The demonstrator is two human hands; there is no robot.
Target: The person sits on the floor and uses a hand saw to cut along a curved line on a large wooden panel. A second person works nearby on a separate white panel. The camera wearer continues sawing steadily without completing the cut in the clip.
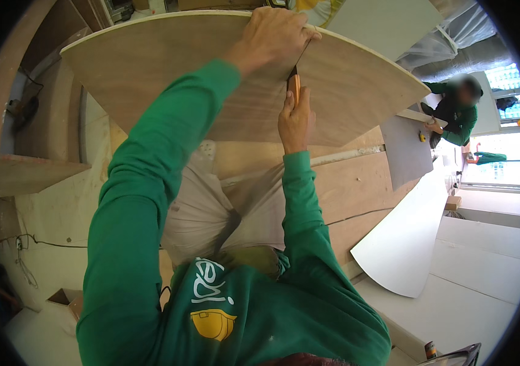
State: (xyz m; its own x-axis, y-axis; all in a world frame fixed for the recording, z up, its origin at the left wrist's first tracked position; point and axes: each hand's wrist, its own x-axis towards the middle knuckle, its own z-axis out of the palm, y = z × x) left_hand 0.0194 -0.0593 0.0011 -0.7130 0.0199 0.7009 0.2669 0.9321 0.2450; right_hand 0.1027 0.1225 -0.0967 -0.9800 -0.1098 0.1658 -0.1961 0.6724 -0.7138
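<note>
Two hands are in view, one left hand [272, 36] and one right hand [296, 125], with one orange-handled tool [295, 90], one large wooden panel [254, 116], one white curved-ended sheet [403, 238], one grey sheet [405, 158] and one co-worker [462, 116] beside it.

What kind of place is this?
It looks like a woodworking shop or a building site, though I can't tell which. There's a big wooden panel, an orange-handled tool in the right hand, and a curved white sheet.

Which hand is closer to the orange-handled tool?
Right. The right hand grips the orange-handled tool; the left hand is apart from it, at the wooden board's edge.
</note>
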